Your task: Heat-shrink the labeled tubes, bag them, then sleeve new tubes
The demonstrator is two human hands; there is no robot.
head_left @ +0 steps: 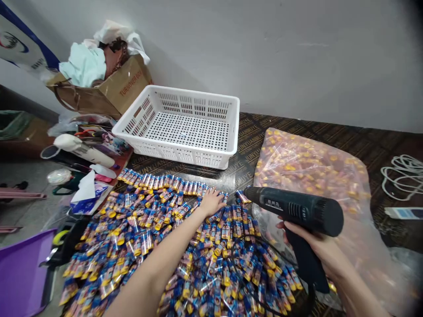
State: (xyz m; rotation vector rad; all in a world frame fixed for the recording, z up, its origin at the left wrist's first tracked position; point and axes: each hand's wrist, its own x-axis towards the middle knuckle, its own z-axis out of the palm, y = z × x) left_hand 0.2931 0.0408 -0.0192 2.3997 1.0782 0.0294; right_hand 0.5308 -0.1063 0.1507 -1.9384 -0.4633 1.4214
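Right hand [319, 247] clenched round heat gun [297, 209]; left hand [211, 203] spread loose on small tubes [145, 242]. Heating step, seemingly; next move calls for steady aim.

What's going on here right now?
A person's right hand grips a black, pistol-shaped plastic blower, its nozzle pointing left over the near side of the work surface. The left hand lies spread over small, shiny blue-and-yellow cylinders, near the right end of their far row. A white, rectangular plastic basket stands beyond them; a large, translucent plastic bag of small items lies to the right.
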